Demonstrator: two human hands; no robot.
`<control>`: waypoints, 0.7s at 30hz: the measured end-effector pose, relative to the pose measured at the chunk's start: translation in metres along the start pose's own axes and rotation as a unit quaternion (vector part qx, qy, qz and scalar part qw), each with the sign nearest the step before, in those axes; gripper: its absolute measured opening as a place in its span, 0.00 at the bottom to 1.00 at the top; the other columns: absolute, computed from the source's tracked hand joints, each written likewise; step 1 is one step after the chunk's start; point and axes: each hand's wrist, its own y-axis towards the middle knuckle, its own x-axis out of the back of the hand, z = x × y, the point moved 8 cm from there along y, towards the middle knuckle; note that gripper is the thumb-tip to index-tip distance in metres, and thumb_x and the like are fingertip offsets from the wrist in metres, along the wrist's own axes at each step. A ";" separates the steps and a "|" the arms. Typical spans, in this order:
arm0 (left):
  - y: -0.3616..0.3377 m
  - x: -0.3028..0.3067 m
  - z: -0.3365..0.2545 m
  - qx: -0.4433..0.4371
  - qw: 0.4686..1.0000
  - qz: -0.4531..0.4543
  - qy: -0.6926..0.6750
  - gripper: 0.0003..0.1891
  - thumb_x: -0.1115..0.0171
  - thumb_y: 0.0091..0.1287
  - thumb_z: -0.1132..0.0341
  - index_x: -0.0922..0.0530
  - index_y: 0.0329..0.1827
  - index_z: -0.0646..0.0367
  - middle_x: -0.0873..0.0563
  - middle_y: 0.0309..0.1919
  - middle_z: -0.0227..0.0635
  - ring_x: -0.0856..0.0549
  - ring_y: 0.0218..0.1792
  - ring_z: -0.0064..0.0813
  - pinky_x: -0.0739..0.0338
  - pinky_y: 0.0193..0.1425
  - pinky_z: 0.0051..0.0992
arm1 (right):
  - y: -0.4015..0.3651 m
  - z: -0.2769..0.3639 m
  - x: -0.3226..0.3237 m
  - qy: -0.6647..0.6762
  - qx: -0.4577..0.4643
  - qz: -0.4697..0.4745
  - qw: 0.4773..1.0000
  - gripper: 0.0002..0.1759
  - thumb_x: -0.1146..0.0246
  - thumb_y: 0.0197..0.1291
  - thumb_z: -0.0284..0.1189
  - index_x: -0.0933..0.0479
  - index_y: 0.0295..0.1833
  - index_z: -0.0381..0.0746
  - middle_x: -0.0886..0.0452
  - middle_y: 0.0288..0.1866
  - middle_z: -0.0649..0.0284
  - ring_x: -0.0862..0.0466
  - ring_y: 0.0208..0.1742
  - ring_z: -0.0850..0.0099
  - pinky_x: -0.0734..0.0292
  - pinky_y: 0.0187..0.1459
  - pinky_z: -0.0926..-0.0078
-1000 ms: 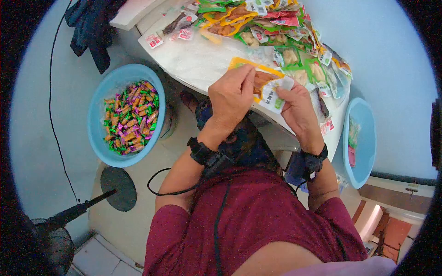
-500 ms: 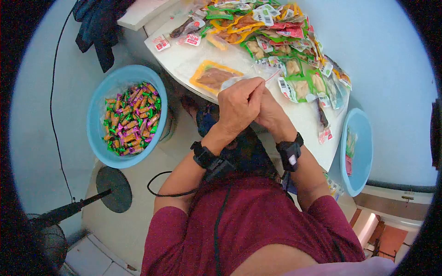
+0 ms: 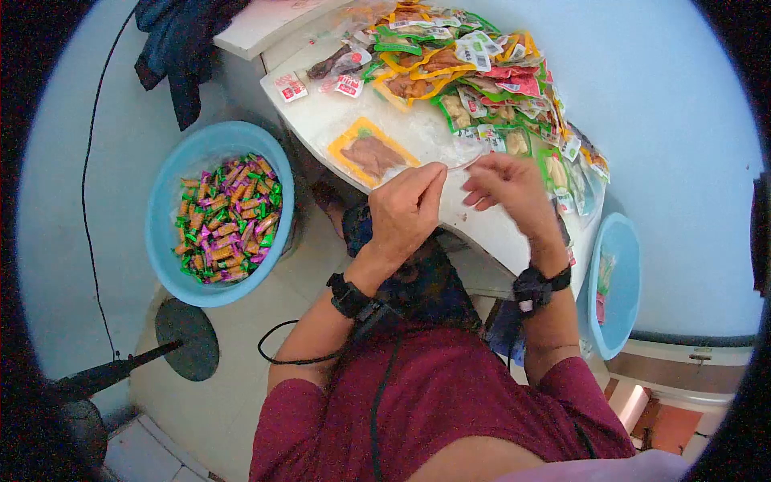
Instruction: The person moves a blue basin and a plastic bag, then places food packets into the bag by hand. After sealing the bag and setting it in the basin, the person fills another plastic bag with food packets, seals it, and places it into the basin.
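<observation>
My left hand (image 3: 401, 210) is closed with thumb and forefinger pinching the edge of a clear plastic bag (image 3: 461, 165) over the table's front edge. My right hand (image 3: 514, 191) is a short way to the right, thumb and forefinger at the other end of that bag edge. Its remaining fingers hang loosely curled. Most of the bag is see-through and hard to make out against the table. Just beyond my left hand lies a flat yellow-edged packet (image 3: 369, 153) with brown contents.
A heap of food packets (image 3: 482, 76) covers the back of the white table (image 3: 309, 132). On the left stands a blue tub (image 3: 161, 249) of wrapped snacks (image 3: 229, 221). Another blue tub (image 3: 630, 293) is at the right, a fan stand (image 3: 189, 337) at lower left.
My hands were together over the bag and are now apart. The right one has moved right along the bag's edge, while the left has moved slightly down. The view has shifted a little.
</observation>
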 end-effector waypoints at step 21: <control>-0.011 0.004 -0.003 -0.095 0.991 0.047 0.084 0.06 0.34 0.61 0.73 0.17 0.40 0.60 0.16 0.25 0.40 0.17 0.22 0.38 0.24 0.25 0.33 | 0.168 -0.055 -0.047 0.339 -0.209 0.158 0.903 0.11 0.37 0.65 0.30 0.25 0.46 0.33 0.17 0.40 0.59 0.19 0.32 0.77 0.20 0.30 0.86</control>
